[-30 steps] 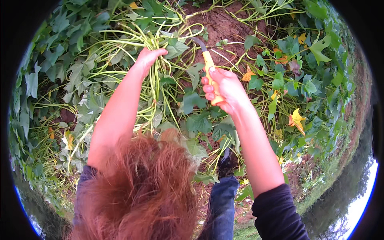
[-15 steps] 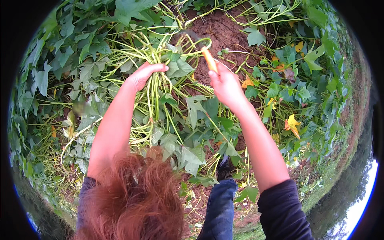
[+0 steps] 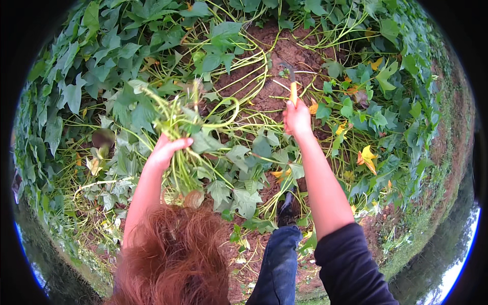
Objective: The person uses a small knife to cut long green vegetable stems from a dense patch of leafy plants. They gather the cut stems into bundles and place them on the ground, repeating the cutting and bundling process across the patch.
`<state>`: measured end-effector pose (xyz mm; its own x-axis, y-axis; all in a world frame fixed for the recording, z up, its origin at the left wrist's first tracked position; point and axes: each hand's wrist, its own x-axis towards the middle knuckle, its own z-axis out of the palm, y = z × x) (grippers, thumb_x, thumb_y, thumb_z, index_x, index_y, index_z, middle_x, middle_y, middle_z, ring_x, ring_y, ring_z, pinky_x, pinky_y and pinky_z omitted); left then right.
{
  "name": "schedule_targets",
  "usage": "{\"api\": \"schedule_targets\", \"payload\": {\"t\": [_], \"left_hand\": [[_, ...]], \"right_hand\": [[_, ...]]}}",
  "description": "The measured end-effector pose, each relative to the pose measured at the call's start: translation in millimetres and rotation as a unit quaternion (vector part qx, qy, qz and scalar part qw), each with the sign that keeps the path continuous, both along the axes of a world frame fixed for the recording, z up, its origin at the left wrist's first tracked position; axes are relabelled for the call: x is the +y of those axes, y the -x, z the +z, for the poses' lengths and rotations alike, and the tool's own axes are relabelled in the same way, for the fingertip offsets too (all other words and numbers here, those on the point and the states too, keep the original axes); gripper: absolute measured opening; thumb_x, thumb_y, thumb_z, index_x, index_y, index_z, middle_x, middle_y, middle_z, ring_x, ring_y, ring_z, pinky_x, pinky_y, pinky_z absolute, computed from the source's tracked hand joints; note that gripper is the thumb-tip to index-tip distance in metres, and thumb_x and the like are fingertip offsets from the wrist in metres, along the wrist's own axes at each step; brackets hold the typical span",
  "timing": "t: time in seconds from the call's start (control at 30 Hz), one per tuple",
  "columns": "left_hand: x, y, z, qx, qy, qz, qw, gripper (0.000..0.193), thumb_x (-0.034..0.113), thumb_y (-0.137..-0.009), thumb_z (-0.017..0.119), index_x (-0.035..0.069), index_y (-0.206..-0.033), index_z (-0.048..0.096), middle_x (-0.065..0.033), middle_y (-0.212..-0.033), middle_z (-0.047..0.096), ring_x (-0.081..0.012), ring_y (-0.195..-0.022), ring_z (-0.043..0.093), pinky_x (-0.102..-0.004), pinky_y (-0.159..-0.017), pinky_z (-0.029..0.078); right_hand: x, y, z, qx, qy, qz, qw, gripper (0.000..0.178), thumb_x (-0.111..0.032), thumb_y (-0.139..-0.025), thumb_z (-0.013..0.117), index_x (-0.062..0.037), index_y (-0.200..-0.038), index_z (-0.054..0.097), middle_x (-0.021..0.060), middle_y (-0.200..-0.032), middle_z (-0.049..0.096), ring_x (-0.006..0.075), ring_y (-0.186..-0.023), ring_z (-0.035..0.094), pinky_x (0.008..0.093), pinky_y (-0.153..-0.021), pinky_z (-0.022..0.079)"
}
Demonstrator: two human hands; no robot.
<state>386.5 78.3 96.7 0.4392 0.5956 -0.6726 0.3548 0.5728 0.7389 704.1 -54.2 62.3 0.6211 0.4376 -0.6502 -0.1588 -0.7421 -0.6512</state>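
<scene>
At ten o'clock the left hand (image 3: 166,151), fingers wrapped around the vine bundle (image 3: 175,124), has drawn it bodyward, stem ends seemingly severed, while the right hand (image 3: 298,119) grips the yellow-handled sickle (image 3: 293,87) at two o'clock, apart from it.

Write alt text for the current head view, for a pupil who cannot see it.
A person's left hand grips a bundle of leafy green vines, while the right hand holds a yellow-handled sickle, its curved dark blade seen against reddish soil. Green foliage surrounds the soil, with a yellow leaf at right.
</scene>
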Motion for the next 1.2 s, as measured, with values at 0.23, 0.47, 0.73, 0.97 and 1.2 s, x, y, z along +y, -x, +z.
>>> {"api": "schedule_targets", "payload": {"t": [0.23, 0.47, 0.73, 0.97, 1.2], "left_hand": [[-33.2, 124.6, 42.1, 0.096, 0.039, 0.069, 0.992, 0.085, 0.023, -0.061, 0.08, -0.002, -0.13, 0.038, -0.0146, -0.118, 0.053, -0.0277, -0.109, 0.05, -0.038, -0.097, 0.039], [-34.3, 257.7, 111.4, 0.129, 0.058, 0.142, 0.98, 0.06, 0.019, -0.062, 0.074, 0.001, -0.114, 0.051, -0.0071, -0.095, 0.058, -0.0202, -0.085, 0.056, -0.0326, -0.079, 0.046], [-39.3, 251.1, 101.4, 0.201, -0.02, 0.1, 0.974, 0.067, 0.026, -0.062, 0.074, 0.0, -0.119, 0.049, -0.0071, -0.106, 0.055, -0.021, -0.097, 0.051, -0.032, -0.089, 0.038], [-55.0, 137.0, 70.4, 0.169, -0.047, 0.035, 0.984, 0.056, 0.022, -0.066, 0.073, -0.001, -0.113, 0.052, -0.0073, -0.1, 0.058, -0.0193, -0.091, 0.052, -0.031, -0.085, 0.041], [-91.4, 72.3, 67.1, 0.162, -0.013, -0.089, 0.983, 0.058, 0.015, -0.069, 0.072, -0.001, -0.12, 0.05, -0.0081, -0.106, 0.059, -0.0184, -0.097, 0.054, -0.0298, -0.089, 0.04]], "right_hand": [[13.6, -1.4, 49.1, 0.404, -0.119, -0.176, 0.89, 0.014, -0.015, -0.096, 0.046, -0.001, -0.099, 0.043, 0.0061, -0.071, 0.047, 0.0115, -0.053, 0.044, 0.0234, -0.041, 0.037], [147.2, -25.4, 136.9, 0.544, -0.254, -0.098, 0.794, 0.026, -0.022, -0.095, 0.049, 0.0005, -0.108, 0.05, 0.0048, -0.075, 0.05, 0.0094, -0.053, 0.046, 0.0187, -0.042, 0.038], [49.9, -90.8, 100.7, 0.068, -0.231, -0.146, 0.96, 0.021, -0.025, -0.096, 0.048, -0.005, -0.09, 0.045, 0.0045, -0.07, 0.051, 0.0141, -0.048, 0.047, 0.0282, -0.044, 0.042], [-212.1, -7.9, 90.1, 0.022, 0.092, -0.068, 0.993, 0.019, -0.02, -0.097, 0.043, -0.0052, -0.109, 0.048, 0.0017, -0.068, 0.052, 0.0088, -0.046, 0.046, 0.0239, -0.038, 0.041], [-305.1, 14.1, 32.6, 0.018, 0.148, -0.142, 0.979, 0.024, -0.021, -0.096, 0.046, -0.0076, -0.116, 0.049, 0.0039, -0.067, 0.056, 0.0104, -0.042, 0.048, 0.0272, -0.034, 0.041]]}}
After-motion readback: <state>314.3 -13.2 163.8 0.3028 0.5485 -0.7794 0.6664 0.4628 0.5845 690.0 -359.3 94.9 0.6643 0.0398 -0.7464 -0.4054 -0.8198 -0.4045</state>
